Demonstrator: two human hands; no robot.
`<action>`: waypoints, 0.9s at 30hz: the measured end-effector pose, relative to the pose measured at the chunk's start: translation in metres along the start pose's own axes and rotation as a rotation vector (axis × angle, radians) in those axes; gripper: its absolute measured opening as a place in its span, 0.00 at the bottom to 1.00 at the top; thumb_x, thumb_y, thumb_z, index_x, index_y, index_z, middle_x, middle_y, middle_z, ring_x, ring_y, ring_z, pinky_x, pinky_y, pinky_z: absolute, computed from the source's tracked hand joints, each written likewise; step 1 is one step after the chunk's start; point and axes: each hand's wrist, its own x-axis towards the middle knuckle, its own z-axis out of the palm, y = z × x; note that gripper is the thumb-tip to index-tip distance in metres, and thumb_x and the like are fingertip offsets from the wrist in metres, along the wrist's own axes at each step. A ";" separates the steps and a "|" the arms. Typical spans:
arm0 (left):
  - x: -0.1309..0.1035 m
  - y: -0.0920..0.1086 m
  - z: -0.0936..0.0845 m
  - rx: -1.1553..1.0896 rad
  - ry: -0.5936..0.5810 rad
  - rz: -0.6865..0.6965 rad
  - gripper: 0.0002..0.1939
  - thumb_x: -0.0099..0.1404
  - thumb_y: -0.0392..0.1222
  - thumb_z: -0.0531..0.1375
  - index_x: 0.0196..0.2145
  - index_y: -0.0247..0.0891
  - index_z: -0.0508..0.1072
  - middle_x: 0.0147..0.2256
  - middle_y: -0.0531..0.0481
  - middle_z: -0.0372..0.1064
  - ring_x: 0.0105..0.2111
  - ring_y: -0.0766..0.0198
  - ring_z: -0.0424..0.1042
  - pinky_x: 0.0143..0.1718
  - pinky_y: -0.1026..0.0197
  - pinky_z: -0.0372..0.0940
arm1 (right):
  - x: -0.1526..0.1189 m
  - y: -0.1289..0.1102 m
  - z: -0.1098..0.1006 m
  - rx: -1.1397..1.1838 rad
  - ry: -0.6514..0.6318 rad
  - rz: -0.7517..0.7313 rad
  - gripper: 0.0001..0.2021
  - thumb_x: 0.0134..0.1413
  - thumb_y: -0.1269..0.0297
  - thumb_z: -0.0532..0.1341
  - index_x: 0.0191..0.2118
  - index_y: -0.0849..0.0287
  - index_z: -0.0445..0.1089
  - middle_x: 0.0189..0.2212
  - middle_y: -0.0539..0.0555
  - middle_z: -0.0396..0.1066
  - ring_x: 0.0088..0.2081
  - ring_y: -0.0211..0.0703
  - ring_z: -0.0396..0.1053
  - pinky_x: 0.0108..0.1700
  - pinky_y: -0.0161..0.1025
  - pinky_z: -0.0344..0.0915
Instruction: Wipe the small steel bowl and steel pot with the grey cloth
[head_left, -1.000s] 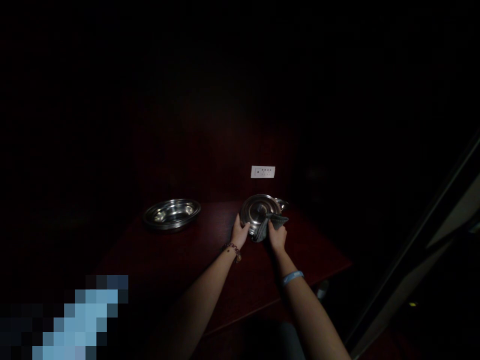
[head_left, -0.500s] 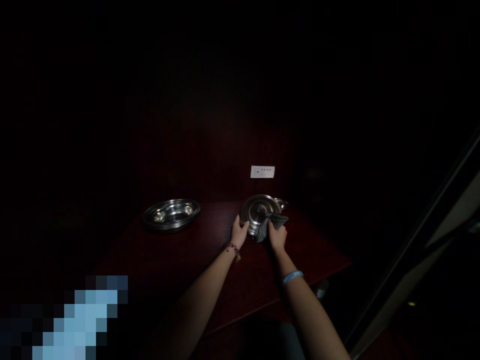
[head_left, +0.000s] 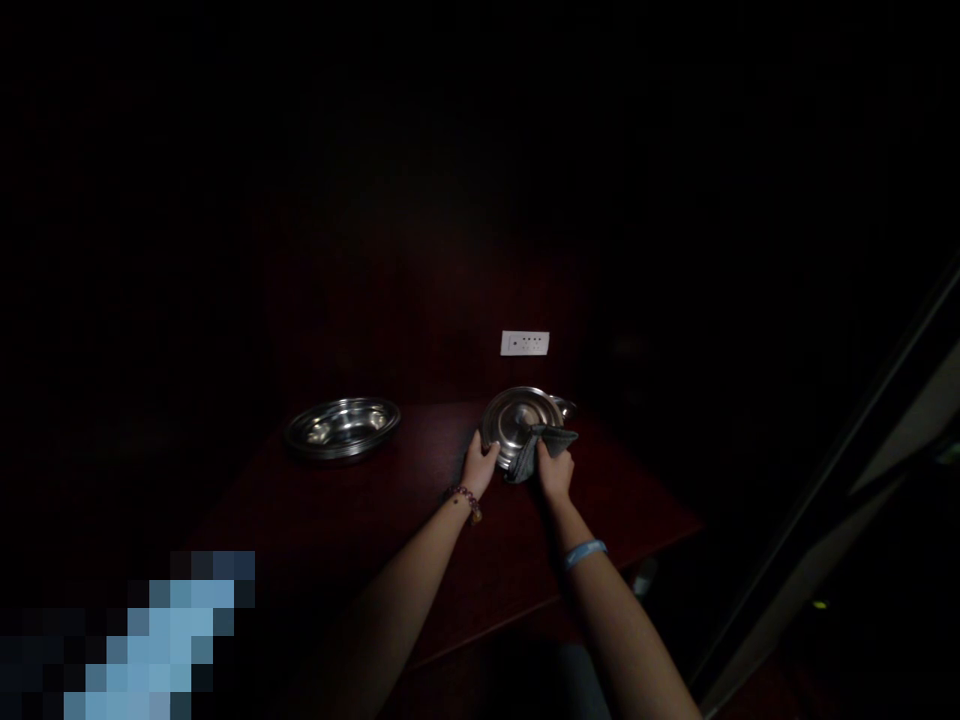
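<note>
A round, shiny steel plate is tilted up toward me over the dark red table. My left hand grips its lower left rim, thumb on the near face and the other fingers mostly hidden behind. In my right hand is a bunched grey cloth, pressed against the plate's lower right part. Partly hidden behind the plate's right side is another shiny metal dish. Farther left, a stack of wide steel plates rests on the table, apart from both hands.
The dark red table has its near edge below my forearms and its right edge beyond my right arm. A white socket panel is on the wall behind. A pale slanted frame stands at the right. Most surroundings are too dark to make out.
The plate is tipped very slightly more toward me, its top edge a little higher. Both hands keep their hold and have barely moved.
</note>
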 end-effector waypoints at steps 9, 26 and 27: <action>0.002 -0.005 0.000 -0.016 0.002 -0.015 0.20 0.55 0.35 0.61 0.47 0.35 0.69 0.46 0.43 0.72 0.48 0.58 0.70 0.57 0.54 0.58 | 0.000 -0.001 0.000 0.009 -0.008 0.004 0.17 0.54 0.56 0.59 0.39 0.65 0.78 0.35 0.63 0.78 0.40 0.50 0.76 0.40 0.35 0.68; -0.006 0.001 0.002 -0.010 -0.023 -0.030 0.30 0.54 0.37 0.65 0.54 0.37 0.62 0.52 0.40 0.68 0.53 0.56 0.68 0.60 0.50 0.56 | -0.004 -0.002 0.000 0.062 -0.002 -0.017 0.18 0.53 0.55 0.60 0.38 0.66 0.78 0.35 0.64 0.78 0.40 0.52 0.77 0.39 0.36 0.68; -0.006 0.001 0.002 0.001 -0.029 -0.041 0.30 0.53 0.38 0.66 0.53 0.36 0.64 0.52 0.39 0.68 0.53 0.55 0.68 0.59 0.50 0.56 | -0.004 -0.002 0.000 0.072 0.002 -0.017 0.18 0.53 0.55 0.60 0.37 0.66 0.78 0.35 0.64 0.78 0.39 0.52 0.77 0.39 0.36 0.69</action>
